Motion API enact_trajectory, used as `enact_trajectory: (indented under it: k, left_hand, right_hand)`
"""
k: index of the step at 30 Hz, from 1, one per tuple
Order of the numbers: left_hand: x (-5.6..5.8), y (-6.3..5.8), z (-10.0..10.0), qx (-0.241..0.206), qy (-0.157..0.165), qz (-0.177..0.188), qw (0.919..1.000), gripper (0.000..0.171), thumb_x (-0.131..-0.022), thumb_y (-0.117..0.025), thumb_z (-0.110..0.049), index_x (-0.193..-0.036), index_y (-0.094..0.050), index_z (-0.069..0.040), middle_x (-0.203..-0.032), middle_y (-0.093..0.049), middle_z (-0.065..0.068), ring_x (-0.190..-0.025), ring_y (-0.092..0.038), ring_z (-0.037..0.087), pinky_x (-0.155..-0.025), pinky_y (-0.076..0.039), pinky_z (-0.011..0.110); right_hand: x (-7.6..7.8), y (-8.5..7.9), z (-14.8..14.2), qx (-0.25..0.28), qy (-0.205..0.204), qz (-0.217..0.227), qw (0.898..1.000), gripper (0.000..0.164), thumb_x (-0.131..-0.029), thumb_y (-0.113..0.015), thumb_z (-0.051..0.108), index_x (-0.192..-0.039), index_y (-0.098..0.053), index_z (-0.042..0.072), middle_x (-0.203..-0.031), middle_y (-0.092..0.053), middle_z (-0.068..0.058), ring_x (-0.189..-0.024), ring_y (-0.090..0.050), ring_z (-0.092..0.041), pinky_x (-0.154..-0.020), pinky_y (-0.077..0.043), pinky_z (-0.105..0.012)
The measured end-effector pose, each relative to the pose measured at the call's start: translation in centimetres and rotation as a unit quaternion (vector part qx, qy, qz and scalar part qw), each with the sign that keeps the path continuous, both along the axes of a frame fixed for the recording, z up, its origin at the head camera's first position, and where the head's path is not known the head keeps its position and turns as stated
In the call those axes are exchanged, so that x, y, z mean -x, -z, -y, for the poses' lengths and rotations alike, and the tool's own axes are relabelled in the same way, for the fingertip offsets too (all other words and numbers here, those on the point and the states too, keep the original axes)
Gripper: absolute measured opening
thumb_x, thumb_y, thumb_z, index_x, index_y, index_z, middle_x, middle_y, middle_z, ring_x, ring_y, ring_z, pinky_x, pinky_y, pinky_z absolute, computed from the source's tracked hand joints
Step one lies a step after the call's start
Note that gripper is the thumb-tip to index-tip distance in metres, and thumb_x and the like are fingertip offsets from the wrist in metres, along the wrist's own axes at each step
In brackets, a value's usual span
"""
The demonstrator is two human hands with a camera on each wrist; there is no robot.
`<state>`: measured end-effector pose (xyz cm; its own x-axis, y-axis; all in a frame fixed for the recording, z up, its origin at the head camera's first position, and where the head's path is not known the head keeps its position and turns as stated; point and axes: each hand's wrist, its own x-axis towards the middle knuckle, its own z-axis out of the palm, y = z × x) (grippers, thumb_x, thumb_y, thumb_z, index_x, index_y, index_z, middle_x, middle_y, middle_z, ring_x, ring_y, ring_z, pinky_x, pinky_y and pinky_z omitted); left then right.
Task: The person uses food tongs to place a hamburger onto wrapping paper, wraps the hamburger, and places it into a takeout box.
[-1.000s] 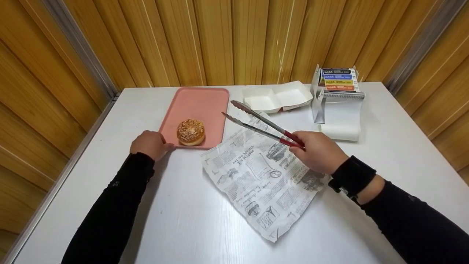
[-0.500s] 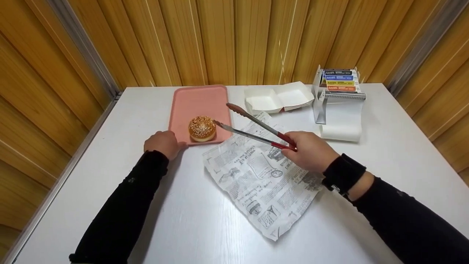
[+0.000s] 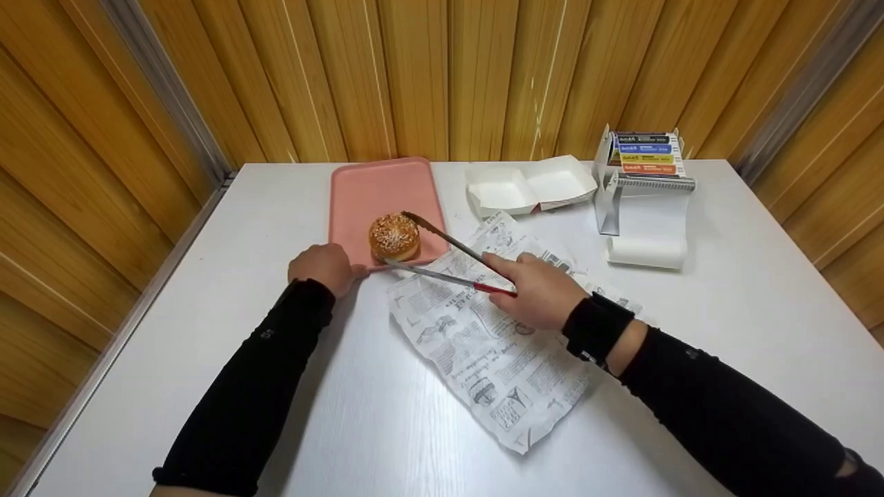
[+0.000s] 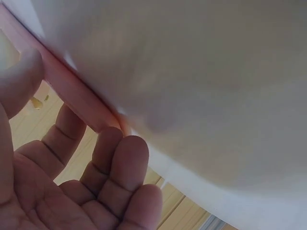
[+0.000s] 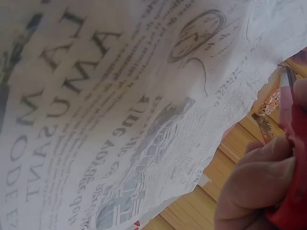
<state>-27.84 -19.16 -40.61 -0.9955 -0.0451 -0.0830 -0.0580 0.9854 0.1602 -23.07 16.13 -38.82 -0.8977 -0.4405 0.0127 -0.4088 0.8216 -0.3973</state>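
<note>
A round bun [image 3: 394, 237] with a browned, crumb-sprinkled top sits in the near right part of a pink tray [image 3: 373, 186]. At the tray's near left corner my left hand [image 3: 322, 269] grips the rim, thumb on one side and fingers on the other; the left wrist view shows the fingers [image 4: 127, 160] bent by that edge. My right hand [image 3: 542, 290] holds red-handled metal tongs [image 3: 456, 243]. Their tips lie on either side of the bun, one at its far right, one at its near edge. Whether both tips press on it I cannot tell.
Printed wrapping paper [image 3: 497, 359] lies under my right hand and the tongs. An opened white paper box [image 3: 532, 186] stands at the back. Right of it is a metal stand [image 3: 608, 207] with coloured boxes [image 3: 646, 155] and a paper roll [image 3: 646, 252].
The tray and bun have slid to the right with my left hand. My right hand has brought the tongs left and nearer, from beside the bun to either side of it.
</note>
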Motion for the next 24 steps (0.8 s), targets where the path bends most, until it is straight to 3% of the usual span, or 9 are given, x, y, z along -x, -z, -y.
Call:
enact_trajectory:
  k: [8, 15, 21, 24]
  left_hand:
    - [0.0, 0.0, 0.0, -0.005, 0.0, -0.001, 1.0, 0.058, -0.1, -0.068, -0.055, -0.094, -0.076, 0.001, -0.095, -0.075, 0.021, -0.083, -0.071, 0.035, -0.071, -0.059, 0.053]
    - [-0.1, -0.3, -0.1, -0.008, -0.004, 0.002, 1.0, 0.057, -0.1, -0.067, -0.056, -0.092, -0.075, 0.0, -0.093, -0.075, 0.019, -0.081, -0.07, 0.034, -0.07, -0.059, 0.052]
    - [0.2, 0.1, 0.0, -0.006, -0.022, 0.019, 0.9996, 0.061, -0.099, -0.067, -0.059, -0.103, -0.077, 0.001, -0.101, -0.076, 0.021, -0.084, -0.07, 0.034, -0.071, -0.059, 0.052]
    - [0.2, 0.1, 0.0, -0.01, -0.028, 0.029, 0.9992, 0.063, -0.1, -0.065, -0.059, -0.113, -0.076, 0.003, -0.106, -0.076, 0.023, -0.089, -0.072, 0.036, -0.074, -0.059, 0.053]
  right_hand:
    - [0.7, -0.3, 1.0, 0.006, 0.015, 0.013, 1.0, 0.068, -0.1, -0.071, 0.036, -0.162, -0.046, 0.022, -0.116, -0.068, -0.022, -0.082, -0.059, -0.028, -0.071, -0.049, -0.041]
    - [1.2, -0.4, 1.4, -0.01, 0.016, 0.003, 1.0, 0.064, -0.102, -0.069, 0.032, -0.162, -0.047, 0.025, -0.127, -0.069, -0.021, -0.102, -0.067, -0.034, -0.087, -0.055, -0.052]
    - [1.4, -0.3, 1.2, -0.011, 0.015, -0.023, 1.0, 0.059, -0.103, -0.069, 0.027, -0.16, -0.05, 0.026, -0.129, -0.071, -0.018, -0.113, -0.069, -0.037, -0.093, -0.055, -0.055]
    - [1.4, -0.4, 0.8, -0.002, 0.013, -0.031, 0.999, 0.058, -0.104, -0.068, 0.027, -0.16, -0.05, 0.027, -0.129, -0.072, -0.016, -0.11, -0.069, -0.033, -0.09, -0.055, -0.053]
